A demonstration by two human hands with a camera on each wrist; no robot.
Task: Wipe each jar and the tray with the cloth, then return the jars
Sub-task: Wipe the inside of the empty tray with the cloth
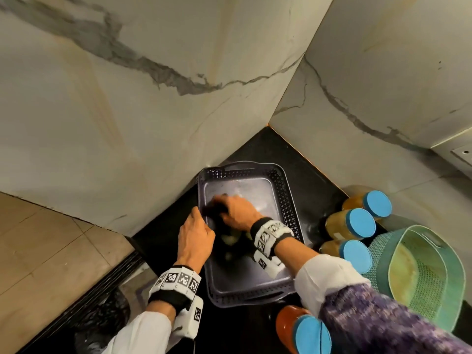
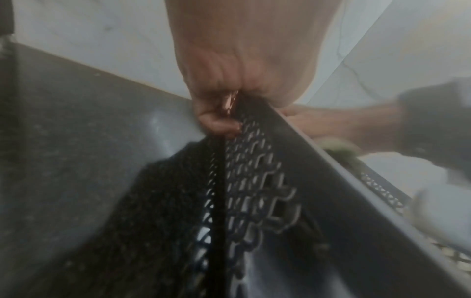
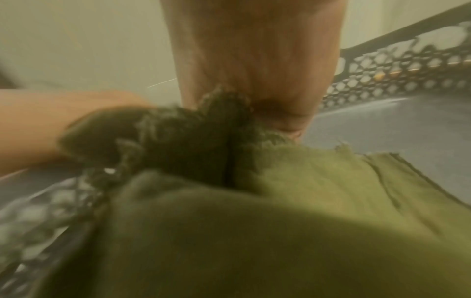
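A dark grey tray (image 1: 286, 205) with perforated walls lies on the black counter in the corner. My left hand (image 1: 195, 236) grips its left wall, thumb inside and fingers outside (image 2: 216, 121) on the lattice wall of the tray (image 2: 254, 181). My right hand (image 1: 237, 210) is inside the tray and holds a bunched olive-green cloth (image 3: 280, 201) against the floor of the tray (image 3: 407, 131). In the head view the cloth (image 1: 229, 238) shows dark under that hand. Three amber jars with blue lids (image 1: 360, 223) lie to the tray's right, and an orange jar (image 1: 293, 325) with a blue lid sits at the front.
A green perforated basket (image 1: 421, 272) stands on the counter (image 1: 306, 159) at the far right behind the jars. Marble walls (image 1: 153, 98) close in the corner directly behind and to the right of the tray. The counter edge drops to a tiled floor (image 1: 38, 251) on the left.
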